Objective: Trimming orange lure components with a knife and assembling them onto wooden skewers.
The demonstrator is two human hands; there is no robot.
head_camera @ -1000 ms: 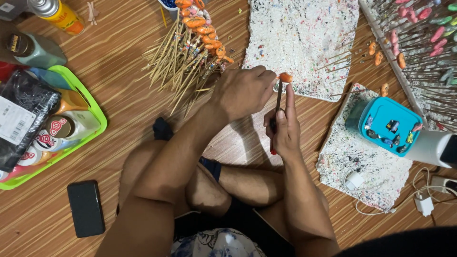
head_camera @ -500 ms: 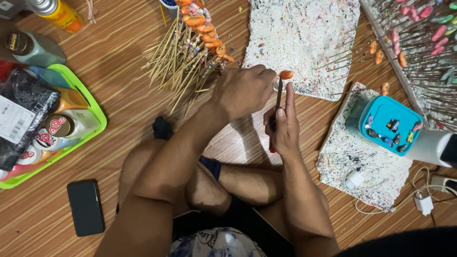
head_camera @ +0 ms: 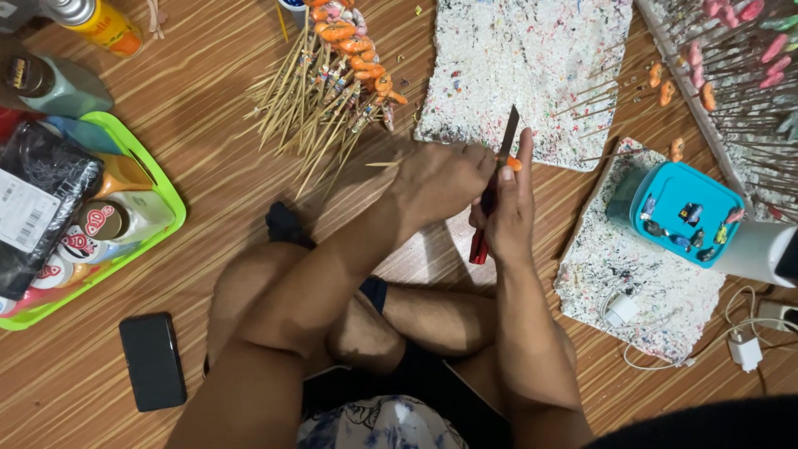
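Note:
My right hand (head_camera: 509, 208) grips a red-handled knife (head_camera: 492, 189) with its dark blade pointing up and away. My left hand (head_camera: 440, 176) is closed on a thin bamboo skewer (head_camera: 384, 164) whose bare end sticks out to the left. A small orange piece (head_camera: 515, 164) sits at the skewer's other end, between the two hands and against the blade. Both hands meet above my crossed legs, just in front of a paint-speckled white foam slab (head_camera: 532, 66).
A pile of skewers with orange pieces (head_camera: 332, 75) lies ahead on the wooden floor. A green tray (head_camera: 162, 195) of bottles and jars stands at left, a black phone (head_camera: 152, 361) near my knee. A turquoise box (head_camera: 686, 212), another foam slab (head_camera: 640, 291), chargers and racks of skewers (head_camera: 731, 50) fill the right.
The knife blade has swung up from behind my right hand and now shows above it. My left hand has turned, and the skewer's bare end now sticks out to the left.

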